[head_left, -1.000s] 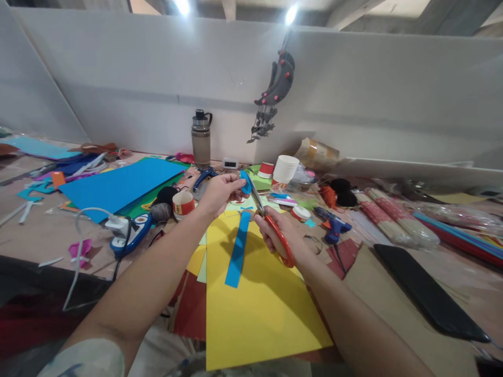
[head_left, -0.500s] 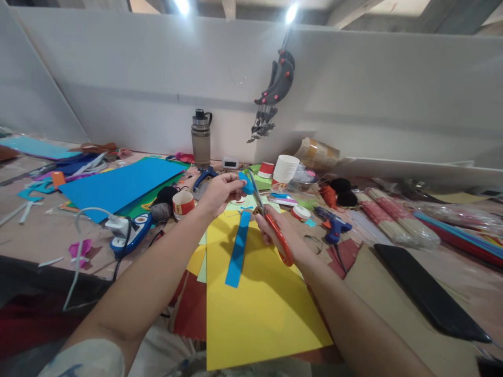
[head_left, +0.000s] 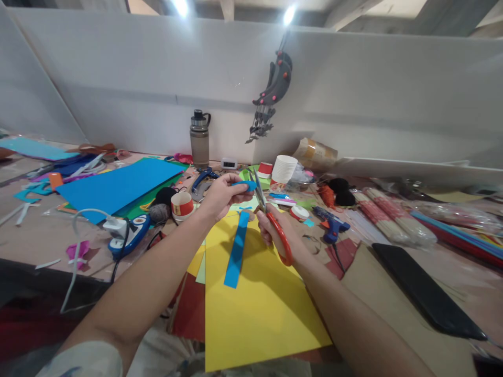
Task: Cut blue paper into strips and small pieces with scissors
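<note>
Pinched in the fingers of my left hand (head_left: 226, 195) is a small piece of blue paper (head_left: 248, 185), its right end at the scissor blades. My right hand (head_left: 278, 229) grips the red-handled scissors (head_left: 283, 242), whose blades are parted and point up and away from me. Below both hands, a blue paper strip (head_left: 236, 256) lies on a large yellow sheet (head_left: 263, 319). The strip's far end reaches close beneath the scissors. My fingers cover part of the small blue piece.
Left are a large blue sheet (head_left: 121, 183), a red-and-white paper cup (head_left: 182, 205) and a power strip (head_left: 129, 238). Behind stand a bottle (head_left: 200, 141) and stacked white cups (head_left: 284, 170). A blue glue gun (head_left: 333, 225) and a black flat object (head_left: 426, 290) are on the right.
My left hand has turned the small blue piece from standing upright to lying flatter. The scissor blades have spread wider around its end. The strip on the yellow sheet stays put.
</note>
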{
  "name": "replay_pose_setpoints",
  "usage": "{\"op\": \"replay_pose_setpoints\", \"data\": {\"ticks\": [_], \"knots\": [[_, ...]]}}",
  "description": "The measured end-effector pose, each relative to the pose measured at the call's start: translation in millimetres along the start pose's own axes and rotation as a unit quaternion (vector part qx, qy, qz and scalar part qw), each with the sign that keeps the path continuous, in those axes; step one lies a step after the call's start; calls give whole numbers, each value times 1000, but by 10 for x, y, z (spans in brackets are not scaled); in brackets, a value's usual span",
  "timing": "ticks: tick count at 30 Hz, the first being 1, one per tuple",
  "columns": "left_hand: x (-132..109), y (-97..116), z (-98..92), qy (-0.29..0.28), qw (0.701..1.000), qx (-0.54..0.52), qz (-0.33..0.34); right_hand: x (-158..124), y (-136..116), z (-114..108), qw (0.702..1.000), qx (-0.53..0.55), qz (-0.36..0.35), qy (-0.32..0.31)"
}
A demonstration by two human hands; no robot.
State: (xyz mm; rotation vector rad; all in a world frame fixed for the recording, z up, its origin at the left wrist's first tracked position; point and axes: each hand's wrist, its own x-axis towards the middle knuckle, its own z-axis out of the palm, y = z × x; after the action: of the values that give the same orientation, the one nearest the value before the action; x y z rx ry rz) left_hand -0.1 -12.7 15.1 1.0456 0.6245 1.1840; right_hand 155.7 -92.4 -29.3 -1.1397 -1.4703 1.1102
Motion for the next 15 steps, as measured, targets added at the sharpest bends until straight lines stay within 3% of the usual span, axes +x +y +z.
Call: {"op": "replay_pose_setpoints", "data": {"ticks": [15], "knots": [[-20,23,30,11,1000,10,-11,3,14,-8,1000,7,-3,10]]}}
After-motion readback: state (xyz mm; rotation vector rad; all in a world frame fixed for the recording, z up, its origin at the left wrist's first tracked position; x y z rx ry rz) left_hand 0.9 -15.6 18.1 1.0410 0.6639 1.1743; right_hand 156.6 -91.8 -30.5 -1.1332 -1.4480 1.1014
